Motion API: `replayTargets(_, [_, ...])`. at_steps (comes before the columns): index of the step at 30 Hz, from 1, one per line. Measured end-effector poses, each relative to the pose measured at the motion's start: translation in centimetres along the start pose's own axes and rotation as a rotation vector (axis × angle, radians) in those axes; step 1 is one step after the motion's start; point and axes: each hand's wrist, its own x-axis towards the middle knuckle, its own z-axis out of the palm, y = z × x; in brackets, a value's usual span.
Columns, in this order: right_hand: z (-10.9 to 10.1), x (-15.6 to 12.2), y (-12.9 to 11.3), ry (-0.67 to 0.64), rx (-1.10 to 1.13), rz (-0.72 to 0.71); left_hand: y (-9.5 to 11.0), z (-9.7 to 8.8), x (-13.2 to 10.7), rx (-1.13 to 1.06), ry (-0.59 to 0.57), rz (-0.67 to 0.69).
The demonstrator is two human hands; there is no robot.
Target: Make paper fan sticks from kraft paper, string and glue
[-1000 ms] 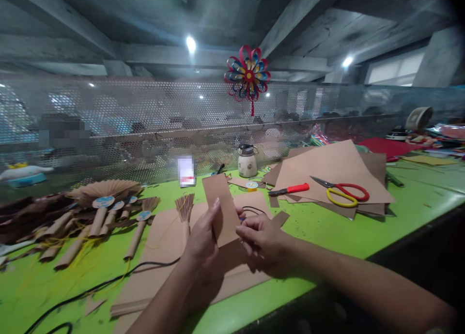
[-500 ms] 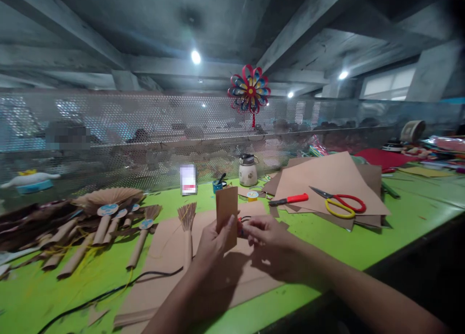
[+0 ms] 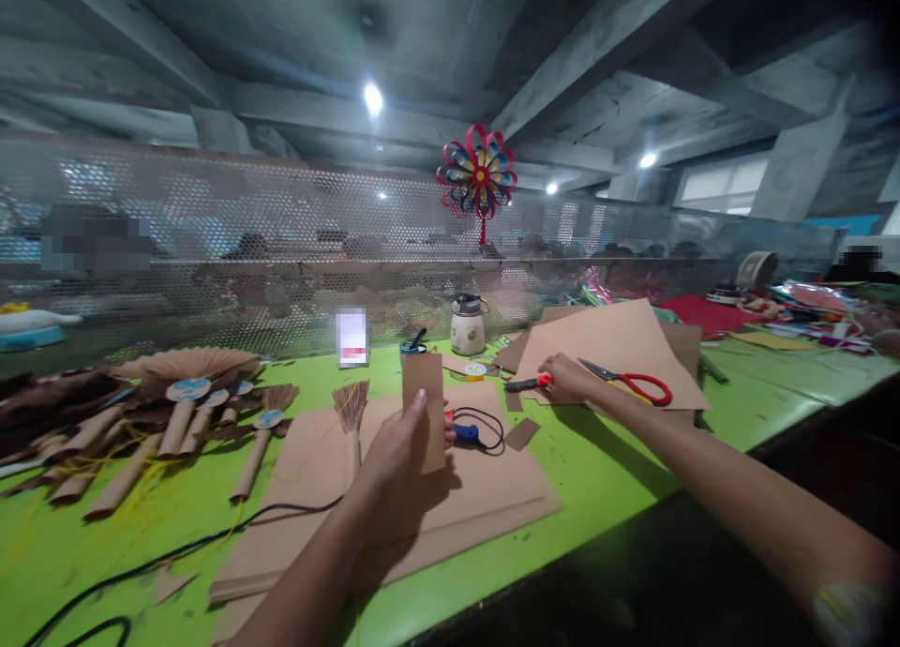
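My left hand (image 3: 397,445) is closed on an upright brown paper strip (image 3: 424,389), thumb pressed on its front, held over a brown card sheet (image 3: 485,497). My right hand (image 3: 568,379) is stretched out to the right, with its fingers curled over the red handle of a utility knife (image 3: 526,383). The knife lies at the edge of a pile of brown paper (image 3: 611,342). Red and yellow scissors (image 3: 637,384) lie on that pile just past the hand.
A blue glue gun with a black cord (image 3: 470,431) lies on the card sheet. Several paper fans with rolled handles (image 3: 189,398) cover the left of the green table (image 3: 633,459). A jar (image 3: 468,326), a phone (image 3: 352,338) and a mesh fence (image 3: 211,244) stand behind.
My right hand left the strip and reached right to the red-handled knife. My left hand alone keeps the strip upright. The glue gun, hidden before, now shows on the card.
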Motion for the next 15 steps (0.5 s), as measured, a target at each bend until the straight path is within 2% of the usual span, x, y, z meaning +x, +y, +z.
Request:
replayTargets(4, [1.8, 1.0, 0.4, -0.073, -0.107, 0.017, 0.3, -0.3, -0.5, -0.05, -0.024, -0.057])
replayTargets(7, [2.3, 1.1, 0.8, -0.089, -0.134, 0.012, 0.5, -0.6, -0.4, -0.089, -0.008, -0.105])
replayTargets(12, [0.5, 0.2, 1.7, -0.026, -0.067, 0.013, 1.0, -0.6, 0.0, -0.2, 0.029, 0.004])
replayTargets(15, [-1.0, -1.8, 1.1, 0.03, 0.017, 0.06, 1.4, -0.8, 0.3, -0.256, 0.056, 0.056])
